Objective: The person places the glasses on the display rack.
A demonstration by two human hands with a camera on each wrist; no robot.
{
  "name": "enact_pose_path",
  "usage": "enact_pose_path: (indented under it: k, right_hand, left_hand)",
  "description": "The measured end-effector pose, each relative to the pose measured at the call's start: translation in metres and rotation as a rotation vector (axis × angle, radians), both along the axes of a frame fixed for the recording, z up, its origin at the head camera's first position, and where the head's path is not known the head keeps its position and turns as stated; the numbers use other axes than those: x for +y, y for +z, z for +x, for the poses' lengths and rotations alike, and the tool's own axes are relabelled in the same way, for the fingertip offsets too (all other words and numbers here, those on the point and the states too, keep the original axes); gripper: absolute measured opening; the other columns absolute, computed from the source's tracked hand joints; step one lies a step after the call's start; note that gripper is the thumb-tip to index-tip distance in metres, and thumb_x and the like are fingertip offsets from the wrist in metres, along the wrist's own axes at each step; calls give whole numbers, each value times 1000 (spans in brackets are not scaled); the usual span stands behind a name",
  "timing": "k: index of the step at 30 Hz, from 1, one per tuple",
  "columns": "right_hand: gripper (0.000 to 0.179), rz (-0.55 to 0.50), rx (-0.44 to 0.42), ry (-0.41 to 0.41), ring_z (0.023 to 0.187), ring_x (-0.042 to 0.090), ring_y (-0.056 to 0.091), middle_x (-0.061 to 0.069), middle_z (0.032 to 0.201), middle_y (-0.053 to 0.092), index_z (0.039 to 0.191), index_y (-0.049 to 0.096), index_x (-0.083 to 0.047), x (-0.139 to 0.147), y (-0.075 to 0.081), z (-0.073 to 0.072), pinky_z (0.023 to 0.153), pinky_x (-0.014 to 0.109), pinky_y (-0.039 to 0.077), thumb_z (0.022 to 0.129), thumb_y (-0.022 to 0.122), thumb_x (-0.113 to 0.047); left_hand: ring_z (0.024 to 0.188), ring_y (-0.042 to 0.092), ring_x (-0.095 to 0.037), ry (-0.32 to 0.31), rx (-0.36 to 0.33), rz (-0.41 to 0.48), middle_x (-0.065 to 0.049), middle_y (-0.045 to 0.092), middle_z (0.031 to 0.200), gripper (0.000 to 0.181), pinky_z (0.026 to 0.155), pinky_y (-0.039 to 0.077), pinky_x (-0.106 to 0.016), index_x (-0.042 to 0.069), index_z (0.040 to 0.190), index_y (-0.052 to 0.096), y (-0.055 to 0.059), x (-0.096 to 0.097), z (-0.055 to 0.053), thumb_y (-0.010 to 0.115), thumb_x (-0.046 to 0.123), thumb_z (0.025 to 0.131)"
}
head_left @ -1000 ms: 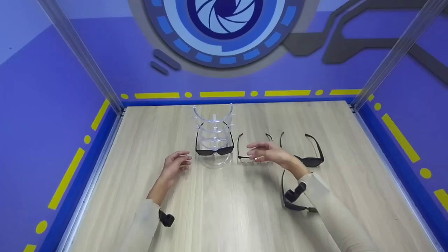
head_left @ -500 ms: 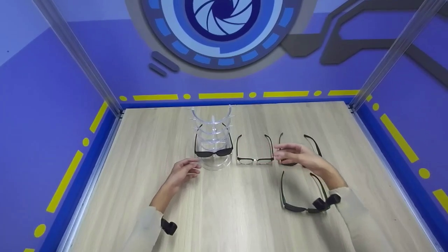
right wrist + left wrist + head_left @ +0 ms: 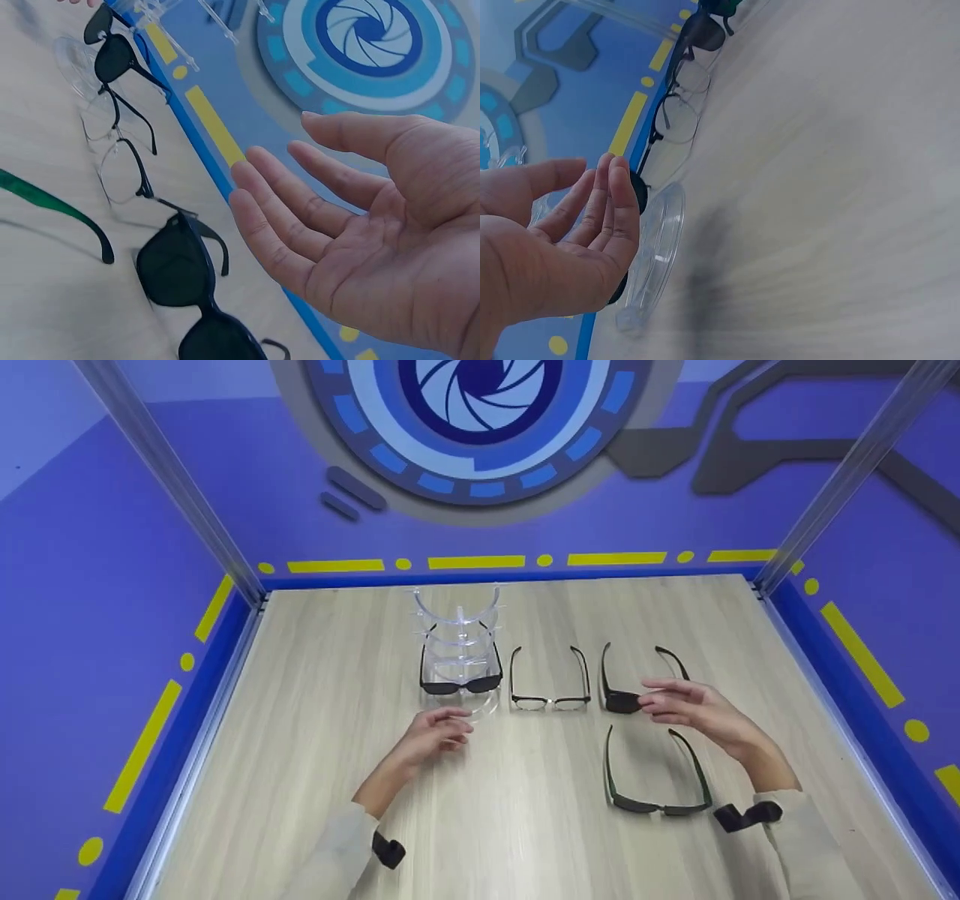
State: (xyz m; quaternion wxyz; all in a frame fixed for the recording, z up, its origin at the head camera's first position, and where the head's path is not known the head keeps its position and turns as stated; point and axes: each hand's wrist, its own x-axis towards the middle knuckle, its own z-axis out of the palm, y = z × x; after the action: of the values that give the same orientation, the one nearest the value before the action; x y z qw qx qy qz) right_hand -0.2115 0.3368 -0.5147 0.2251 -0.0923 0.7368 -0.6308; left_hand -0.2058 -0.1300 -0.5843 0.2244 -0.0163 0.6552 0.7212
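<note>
My left hand [image 3: 433, 741] is held in front of the clear display stand [image 3: 459, 641], fingers loosely bent around nothing. Dark sunglasses [image 3: 480, 684] sit on the stand's lowest tier, arms pointing back. My right hand [image 3: 709, 716] hovers over the right part of a black pair of sunglasses [image 3: 621, 702], hiding its right lens in the head view. In the right wrist view those black sunglasses [image 3: 176, 262] show below the relaxed, empty fingers. Clear-lensed eyeglasses [image 3: 551, 703] with dark browline rims lie between the stand and the black sunglasses.
Nearer the front right, another pair of sunglasses [image 3: 660, 810] with green-tinted arms rests on the wooden table [image 3: 495, 825]. Blue printed walls [image 3: 187, 487] with metal corner posts enclose the back and sides.
My right hand has moved right, from over the eyeglasses to over the black sunglasses. My left hand has shifted right, to the front of the stand. The glasses stay put.
</note>
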Motion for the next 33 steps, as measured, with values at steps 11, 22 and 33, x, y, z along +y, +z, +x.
enact_pose_path:
  k: [11, 22, 33]
  right_hand:
    - [41, -108, 1, -54, 120, 12, 68, -3, 130, 71, 149, 45, 1, 57, -16, 20, 102, 27, 56, 109, 45, -7]
    - [43, -250, -76, -47, 123, 14, 67, -1, 131, 71, 153, 39, 2, 90, -51, 42, 103, 29, 55, 110, 37, -3]
    - [44, -309, -174, -1, 125, 16, 66, 0, 134, 70, 140, 60, -23, 101, -72, 54, 105, 30, 54, 109, 36, -1]
  left_hand:
    - [83, 70, -11, -136, -8, 12, 4, 76, 93, 40, 84, 60, -31, -8, 133, 58, -8, 44, 6, 66, 5, 95]
    - [76, 67, -8, -189, -68, 11, 5, 76, 90, 44, 69, 55, -21, -1, 133, 63, -16, 86, 21, 74, 7, 91]
    - [72, 66, -6, -297, -80, 97, -4, 78, 96, 42, 62, 52, -20, -5, 134, 61, -29, 128, 33, 69, 2, 93]
